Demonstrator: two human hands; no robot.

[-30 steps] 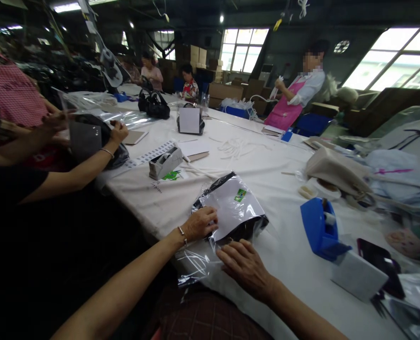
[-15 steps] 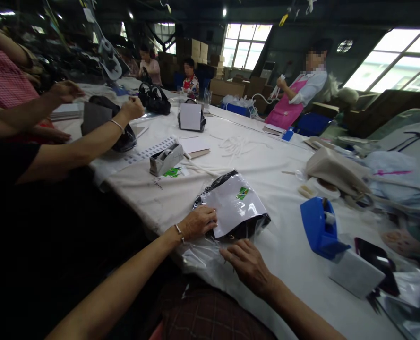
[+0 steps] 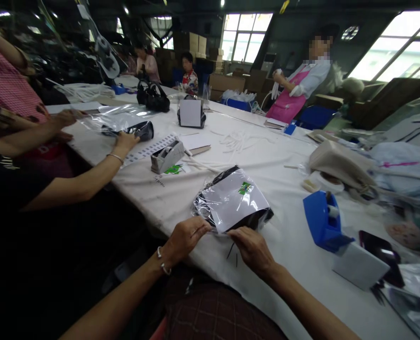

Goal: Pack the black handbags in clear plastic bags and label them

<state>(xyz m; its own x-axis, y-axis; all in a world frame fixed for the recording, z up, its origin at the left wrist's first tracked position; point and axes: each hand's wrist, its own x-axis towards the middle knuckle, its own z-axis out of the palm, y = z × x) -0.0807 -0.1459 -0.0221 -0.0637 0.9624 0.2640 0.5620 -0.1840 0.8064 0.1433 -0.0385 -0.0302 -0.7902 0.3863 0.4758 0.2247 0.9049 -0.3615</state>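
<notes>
Head view. Both hands work at the near edge of a clear bag (image 3: 231, 204) lying flat on the white-covered surface (image 3: 266, 160), just ahead of the person's lap.

- Left hand (image 3: 187, 236): grip pinched on the bag's open near edge, thumb against fingers.
- Right hand (image 3: 254, 248): fingertips curled onto the same edge from the other side, and its grip looks closed on the film too.
- Inside the bag: a dark item with a white card (image 3: 236, 205) over it, and a green sticker (image 3: 245, 188) near the far end.

Progress, as judged: the contents are fully inside and lie flat. The mouth is gathered between the hands, and no tape shows on it, so it appears unsealed.

Nearby: a blue tape dispenser (image 3: 322, 222) to the right, apart from the bag, and a grey tape dispenser (image 3: 167, 157) farther off to the left. A co-worker's hand (image 3: 126, 140) rests on another bagged dark item. A person in a pink apron (image 3: 295, 92) stands at the far side.
</notes>
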